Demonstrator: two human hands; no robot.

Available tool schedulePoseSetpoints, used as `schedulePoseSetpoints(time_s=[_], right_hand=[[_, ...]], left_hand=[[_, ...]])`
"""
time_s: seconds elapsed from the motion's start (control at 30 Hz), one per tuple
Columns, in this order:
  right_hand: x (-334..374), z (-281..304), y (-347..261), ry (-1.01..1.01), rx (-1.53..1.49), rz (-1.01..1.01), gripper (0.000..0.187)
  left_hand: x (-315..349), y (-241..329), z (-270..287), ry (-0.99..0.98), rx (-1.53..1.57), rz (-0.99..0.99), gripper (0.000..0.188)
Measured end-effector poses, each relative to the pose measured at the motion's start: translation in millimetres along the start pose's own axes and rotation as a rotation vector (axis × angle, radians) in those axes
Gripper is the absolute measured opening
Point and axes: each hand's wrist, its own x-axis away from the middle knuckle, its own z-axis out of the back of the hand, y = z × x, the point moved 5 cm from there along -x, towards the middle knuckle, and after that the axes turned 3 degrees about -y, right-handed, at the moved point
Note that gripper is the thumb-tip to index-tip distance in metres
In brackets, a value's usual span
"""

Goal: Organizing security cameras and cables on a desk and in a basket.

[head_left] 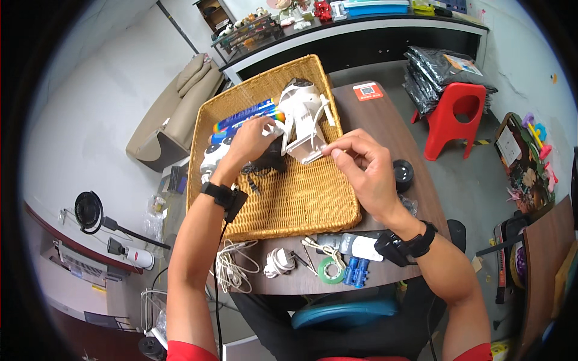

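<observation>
My left hand (250, 139) is curled around a white plastic toy (303, 117), pinching a small white part at its near left side, while my right hand (361, 171) nips the toy's lower right corner between thumb and forefinger. The toy stands inside the wicker tray (301, 204) between my two hands, its long axis running away from me, the dark-tipped end pointing to the tray's far edge and slightly tilted left. Just beyond my left hand lies a long blue tube-shaped package (244, 116) with rainbow stripes, lying crosswise. Past my right hand, on the brown surface (385, 120), sits a small orange square sticker (368, 91) with a white panel. Right of my right hand stands a black round cap (403, 173). Near my right wrist lie a green tape roll (331, 271) and blue clips (356, 272).
</observation>
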Motion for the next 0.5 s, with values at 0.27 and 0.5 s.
schedulePoseSetpoints(time_s=[0.27,0.5], right_hand=[[8,-11,28,-0.127,-0.035,-0.030,0.034],[34,-5,69,-0.252,-0.092,0.003,0.035]], left_hand=[[65,41,56,-0.095,0.250,0.022,0.027],[161,46,107,-0.325,0.257,0.122,0.027]])
